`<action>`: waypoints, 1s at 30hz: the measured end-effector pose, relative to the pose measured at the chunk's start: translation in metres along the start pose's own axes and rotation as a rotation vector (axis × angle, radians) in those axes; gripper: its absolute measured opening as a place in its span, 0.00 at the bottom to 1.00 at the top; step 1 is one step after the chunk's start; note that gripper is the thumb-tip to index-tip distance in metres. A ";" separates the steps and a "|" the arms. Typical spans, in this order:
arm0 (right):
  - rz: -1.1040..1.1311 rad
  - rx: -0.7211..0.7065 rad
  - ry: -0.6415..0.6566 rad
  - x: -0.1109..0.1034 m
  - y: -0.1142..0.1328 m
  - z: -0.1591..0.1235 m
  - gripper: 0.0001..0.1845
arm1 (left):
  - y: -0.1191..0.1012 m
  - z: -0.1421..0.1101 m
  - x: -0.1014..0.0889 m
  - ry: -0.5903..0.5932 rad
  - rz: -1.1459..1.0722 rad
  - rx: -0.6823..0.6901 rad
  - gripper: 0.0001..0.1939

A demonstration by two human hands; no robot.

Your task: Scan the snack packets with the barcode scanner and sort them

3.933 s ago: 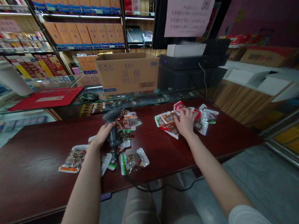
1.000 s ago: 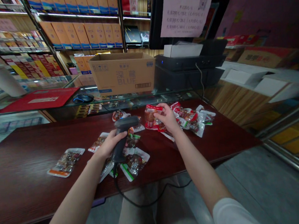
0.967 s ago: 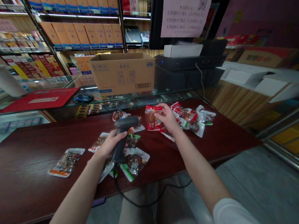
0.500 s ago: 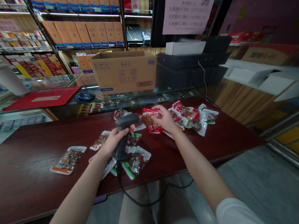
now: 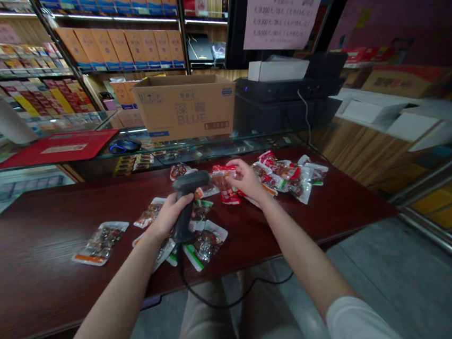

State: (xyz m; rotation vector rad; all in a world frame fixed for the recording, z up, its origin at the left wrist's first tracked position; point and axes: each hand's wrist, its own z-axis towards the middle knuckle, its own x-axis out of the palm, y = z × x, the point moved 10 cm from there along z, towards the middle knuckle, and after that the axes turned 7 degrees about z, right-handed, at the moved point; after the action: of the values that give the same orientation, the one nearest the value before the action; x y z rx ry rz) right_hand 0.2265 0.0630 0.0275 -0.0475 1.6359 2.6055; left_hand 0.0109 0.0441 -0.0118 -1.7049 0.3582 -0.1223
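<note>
My left hand (image 5: 173, 213) is wrapped round the handle of a black barcode scanner (image 5: 189, 183), whose head points right. A red snack packet (image 5: 225, 186) is pinched by its right edge between the fingers of my right hand (image 5: 247, 181), just in front of the scanner head. Beneath and around my left hand lie several clear snack packets (image 5: 208, 243) with green or orange edges. One orange-edged packet (image 5: 102, 242) lies apart at the left. To the right of my right hand is a pile of red and clear packets (image 5: 290, 176).
An open cardboard box (image 5: 188, 109) stands on the glass counter (image 5: 208, 149) behind the dark red table (image 5: 47, 218). Beside it are a mouse (image 5: 124, 145), a red mat (image 5: 58, 147) and a black machine (image 5: 291, 96). The scanner's cable (image 5: 239, 302) hangs over the table's front edge.
The red packet in my right hand has tilted slightly, its top tipping toward the scanner. My left hand keeps its hold on the scanner. The whole view has shifted a little.
</note>
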 end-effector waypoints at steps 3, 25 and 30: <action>-0.008 -0.007 -0.037 -0.011 -0.001 0.003 0.20 | 0.002 0.003 -0.002 0.003 -0.018 0.015 0.24; -1.129 0.087 -0.049 -0.080 -0.025 -0.002 0.12 | -0.011 0.001 -0.032 -0.098 -0.071 0.030 0.27; -1.151 0.054 -0.096 -0.091 -0.014 -0.002 0.18 | -0.014 0.003 -0.036 -0.086 -0.126 0.061 0.28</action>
State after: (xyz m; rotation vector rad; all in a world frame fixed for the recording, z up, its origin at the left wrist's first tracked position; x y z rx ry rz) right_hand 0.3180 0.0637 0.0190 -0.6320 1.0992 1.6315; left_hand -0.0197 0.0592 0.0056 -1.6661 0.1818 -0.1502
